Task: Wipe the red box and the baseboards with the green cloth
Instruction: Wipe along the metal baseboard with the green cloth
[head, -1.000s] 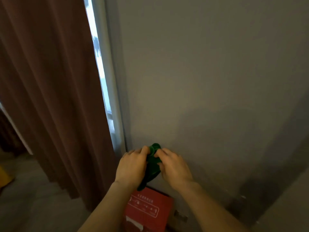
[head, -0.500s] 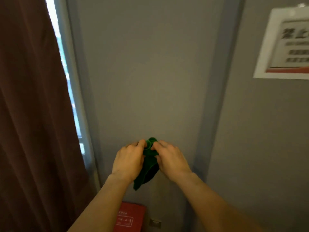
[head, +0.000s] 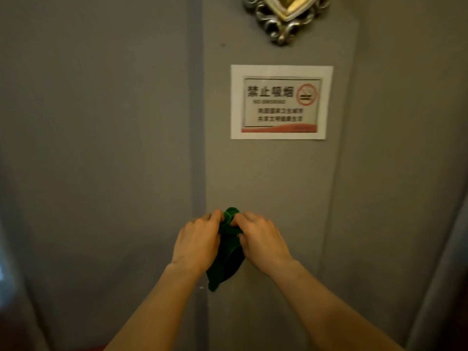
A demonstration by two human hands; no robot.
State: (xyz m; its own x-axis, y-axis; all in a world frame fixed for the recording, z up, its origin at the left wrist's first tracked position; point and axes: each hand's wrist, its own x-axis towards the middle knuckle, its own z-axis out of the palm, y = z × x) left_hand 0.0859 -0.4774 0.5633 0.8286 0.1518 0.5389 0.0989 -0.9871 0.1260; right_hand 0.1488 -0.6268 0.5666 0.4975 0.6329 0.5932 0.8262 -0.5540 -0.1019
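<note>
- grey wall [head: 101, 148] fills the view, with a no-smoking sign [head: 281, 102] taped to a raised grey panel and the foot of an ornate metal frame [head: 283, 19] above the sign.
- well below the sign, the left hand [head: 196, 243] and the right hand [head: 262, 239] meet, both pinched shut on the green cloth [head: 224, 259], fingertips almost touching at its bunched top.
- the cloth hangs from that pinch, its long axis running down and slightly left, away from the sign; the loose tail ends between the two wrists.
- neither the red box nor the baseboards can be made out here; a thin reddish strip shows at the bottom edge, below the left forearm, too little to identify.
- judged from the task, both targets lie at floor level, far under the sign, so the coming move calls for the hands and the gaze to drop.
- both hands sit level on the cloth, so neither looks nearer to that work.
- open wall lies either side of the sign's panel; a vertical seam [head: 196, 122] runs left of the sign, and nothing crowds the arms.
</note>
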